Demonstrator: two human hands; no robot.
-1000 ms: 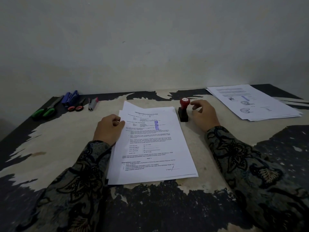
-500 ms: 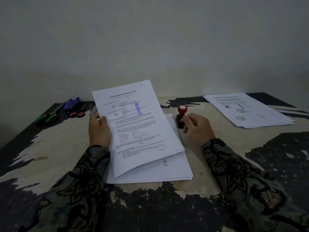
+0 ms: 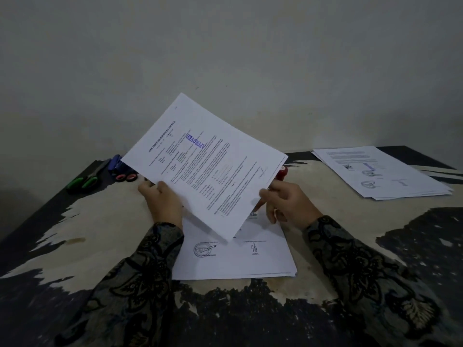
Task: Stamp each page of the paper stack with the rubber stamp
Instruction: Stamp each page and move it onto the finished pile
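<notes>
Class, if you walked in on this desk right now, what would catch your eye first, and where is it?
First, the lifted page held up at centre by the left hand and right hand, its blue APPROVED stamp mark showing. Below it lies the paper stack; the red rubber stamp peeks out behind the page's right edge.

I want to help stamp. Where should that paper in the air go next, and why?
Probably onto the pile at the far right. The lifted sheet, held by the left hand and right hand, already shows a blue APPROVED stamp, and the stack beneath awaits stamping.
</notes>
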